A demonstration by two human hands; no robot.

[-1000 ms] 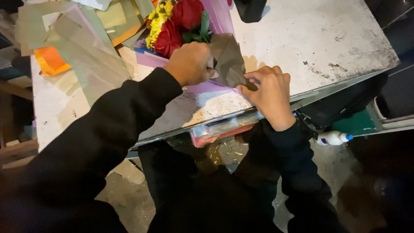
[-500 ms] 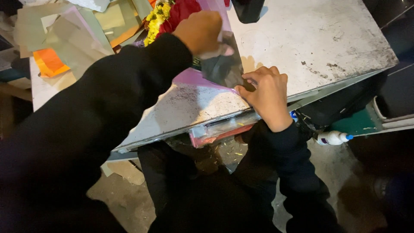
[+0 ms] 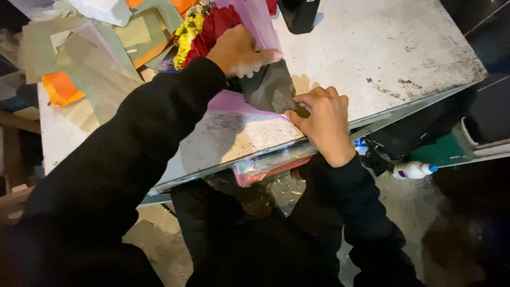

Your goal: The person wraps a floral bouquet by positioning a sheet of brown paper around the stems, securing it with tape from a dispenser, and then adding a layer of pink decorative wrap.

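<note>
Head view: hands (image 3: 241,52) gripping dark wrap (image 3: 271,87)

1. Right of the right hand (image 3: 321,119): bare tabletop (image 3: 382,58), wide open out to the far and right edges.
2. Beyond the hands: dark container (image 3: 299,13) stands at the far edge, blocks that lane.
3. Between the hands: dark wrapping sheet (image 3: 271,87) fills the gap, no pass.
4. Behind the left hand (image 3: 239,53): bouquet (image 3: 204,32) and pink wrap (image 3: 255,18), crowded.
5. Left of the left hand: loose paper sheets (image 3: 90,58) cover the tabletop.
6. Near side of the hands: a worn tabletop strip, partly under the left sleeve (image 3: 138,138).
</note>
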